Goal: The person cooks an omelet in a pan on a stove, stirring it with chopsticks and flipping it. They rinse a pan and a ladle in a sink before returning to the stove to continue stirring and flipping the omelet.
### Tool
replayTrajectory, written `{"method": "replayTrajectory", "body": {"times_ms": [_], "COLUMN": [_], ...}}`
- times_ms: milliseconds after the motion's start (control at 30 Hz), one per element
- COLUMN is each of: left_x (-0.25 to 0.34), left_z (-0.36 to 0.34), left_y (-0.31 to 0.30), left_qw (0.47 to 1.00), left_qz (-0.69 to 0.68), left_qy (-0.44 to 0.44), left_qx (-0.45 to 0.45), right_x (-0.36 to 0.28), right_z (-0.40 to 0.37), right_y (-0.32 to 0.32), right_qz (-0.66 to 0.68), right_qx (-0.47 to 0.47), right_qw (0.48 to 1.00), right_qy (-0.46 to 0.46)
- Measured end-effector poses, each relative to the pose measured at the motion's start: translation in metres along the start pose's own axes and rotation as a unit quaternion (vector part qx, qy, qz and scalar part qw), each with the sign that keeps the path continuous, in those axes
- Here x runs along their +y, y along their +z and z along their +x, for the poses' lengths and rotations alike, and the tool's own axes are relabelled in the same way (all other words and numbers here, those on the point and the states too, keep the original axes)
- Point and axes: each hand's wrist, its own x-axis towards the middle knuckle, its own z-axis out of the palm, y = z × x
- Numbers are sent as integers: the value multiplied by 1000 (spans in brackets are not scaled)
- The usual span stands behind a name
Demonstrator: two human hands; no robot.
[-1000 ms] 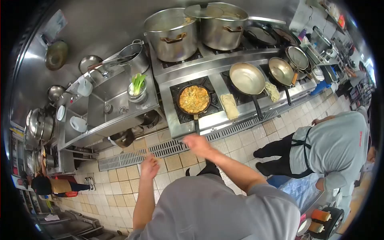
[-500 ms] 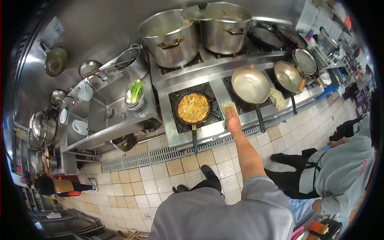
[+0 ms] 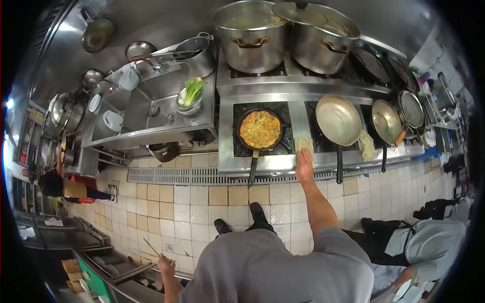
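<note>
My right hand (image 3: 304, 165) is on a folded pale cloth (image 3: 304, 145) lying on the stove top (image 3: 301, 121) between two burners, its fingers over the cloth's front part. To the left of that hand, a black pan (image 3: 254, 159) with a browned pancake-like food (image 3: 260, 130) sits on a burner. Right of it stands a wide light-coloured frying pan (image 3: 338, 121). Low in the view, away from the stove, my left hand (image 3: 165, 263) is closed around long thin sticks that look like chopsticks (image 3: 150, 247); fine detail there is small.
Two large steel pots (image 3: 254, 53) stand on the back burners. A sink (image 3: 146, 113) adjoins the stove's left side, with a bowl of green onions (image 3: 192, 96) at its edge. Another frying pan (image 3: 386, 121) and a crumpled cloth (image 3: 367, 145) lie rightward. A person (image 3: 429, 242) stands at right.
The view has turned, so the stove sits further right. My left hand has come into sight with the chopsticks. My right hand stays on the cloth, slightly nearer the stove's front edge.
</note>
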Motion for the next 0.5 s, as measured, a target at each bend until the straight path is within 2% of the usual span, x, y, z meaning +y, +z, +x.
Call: {"method": "replayTrajectory", "body": {"times_ms": [33,167,233,267,333,367,400,433,467,500], "left_x": [5,18,18,8,-4,-10,-19,-30,-39,-46], "left_z": [1,-13,1,14,18,18,23,30,37,43], "left_y": [4,-29,-53,-72,-89,-100,-110,-116,-122,-128], "left_qw": [998,993,991,994,998,999,999,999,998,998], "left_qz": [60,97,122,84,37,-4,-3,0,4,6], "left_qy": [26,54,51,68,47,22,21,-22,-65,-65], "left_qx": [-10,-41,34,-2,18,42,42,30,16,11], "right_x": [0,14,-4,-26,-67,-90,-118,-163,-208,-235], "right_z": [1,-4,-4,-7,-18,-36,-51,-49,-42,-40], "right_y": [1,5,-9,-19,-7,22,49,37,19,28], "right_qz": [25,-34,-29,16,111,274,424,580,684,712], "right_qx": [3,50,40,74,127,86,40,-90,-209,-162], "right_qw": [1000,996,998,997,985,945,863,694,461,452], "right_qy": [11,-59,-47,-15,37,156,271,417,525,512]}}
